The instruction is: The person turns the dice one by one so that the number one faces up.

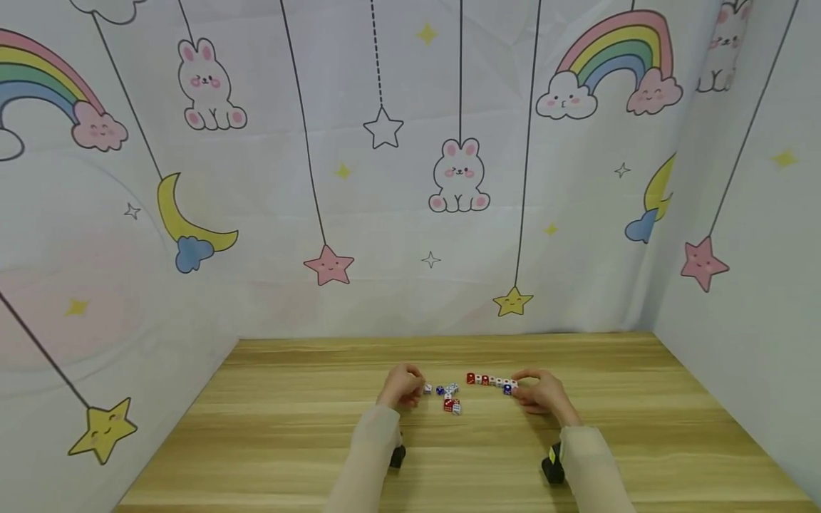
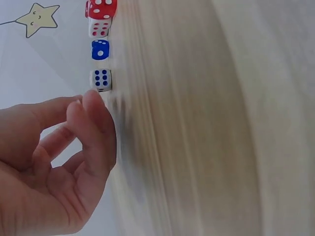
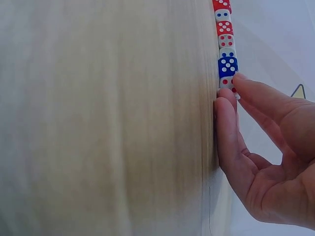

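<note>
My right hand (image 1: 544, 393) pinches a white die with red pips (image 3: 225, 82) between thumb and fingertips, at the right end of a row of red and white dice (image 1: 485, 380). A blue die (image 1: 507, 390) sits just in front of that end of the row. My left hand (image 1: 403, 386) is beside a white die with blue pips (image 2: 101, 78), its fingers loosely bent. Those fingertips are at the die's near side; whether they touch it is unclear, and nothing shows between them. Another blue die (image 2: 100, 50) lies just past that white one.
Between the hands is a loose group of dice, including a red die (image 1: 448, 405) and a white die (image 1: 456, 409) at its front. Everything lies on a wood-grain table (image 1: 308, 370). A patterned curtain (image 1: 398, 299) stands behind the table and along its sides.
</note>
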### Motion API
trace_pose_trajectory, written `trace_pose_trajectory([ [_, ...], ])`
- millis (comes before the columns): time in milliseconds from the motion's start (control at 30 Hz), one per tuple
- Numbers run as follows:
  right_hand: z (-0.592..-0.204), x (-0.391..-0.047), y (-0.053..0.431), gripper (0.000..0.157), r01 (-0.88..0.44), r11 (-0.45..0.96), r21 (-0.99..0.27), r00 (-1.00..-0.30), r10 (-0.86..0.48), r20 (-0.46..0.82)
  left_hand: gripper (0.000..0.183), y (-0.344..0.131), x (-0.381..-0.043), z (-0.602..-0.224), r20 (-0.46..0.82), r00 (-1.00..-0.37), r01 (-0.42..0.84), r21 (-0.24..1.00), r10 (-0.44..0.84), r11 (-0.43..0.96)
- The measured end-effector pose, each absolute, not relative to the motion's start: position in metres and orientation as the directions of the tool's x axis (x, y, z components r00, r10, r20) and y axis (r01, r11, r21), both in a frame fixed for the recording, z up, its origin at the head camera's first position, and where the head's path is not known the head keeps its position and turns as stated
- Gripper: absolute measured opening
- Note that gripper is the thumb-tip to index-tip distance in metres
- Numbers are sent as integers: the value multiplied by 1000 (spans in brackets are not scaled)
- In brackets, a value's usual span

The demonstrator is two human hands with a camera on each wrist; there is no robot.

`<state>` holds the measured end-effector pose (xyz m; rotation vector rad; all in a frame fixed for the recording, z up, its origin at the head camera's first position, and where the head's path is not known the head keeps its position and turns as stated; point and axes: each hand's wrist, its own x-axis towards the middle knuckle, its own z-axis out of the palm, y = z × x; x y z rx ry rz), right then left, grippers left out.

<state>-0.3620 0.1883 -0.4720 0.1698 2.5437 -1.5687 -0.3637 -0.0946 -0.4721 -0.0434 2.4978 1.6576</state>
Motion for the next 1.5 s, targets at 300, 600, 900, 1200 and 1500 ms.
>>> trace_pose_trajectory([
  [300,-473,-362,189,36,167,410,-897,-982,-11,-188,10,-93,-356,-473,-99,-993,-65,910,63,409],
  [600,-474,-358,192,36,179,416,-891,-981,12,-191,8,-82,-351,-474,-82,-994,-44,894,68,445],
  [900,-475,-357,194,37,181,410,-894,-979,-13,-204,9,-81,-345,-474,-95,-995,-69,889,35,452],
  [1200,-474,-356,196,36,188,416,-890,-978,-8,-211,11,-80,-343,-472,-113,-993,-83,885,39,459],
  [1500,-472,-360,189,36,179,415,-892,-978,-20,-206,8,-87,-345,-472,-106,-994,-85,883,19,461],
])
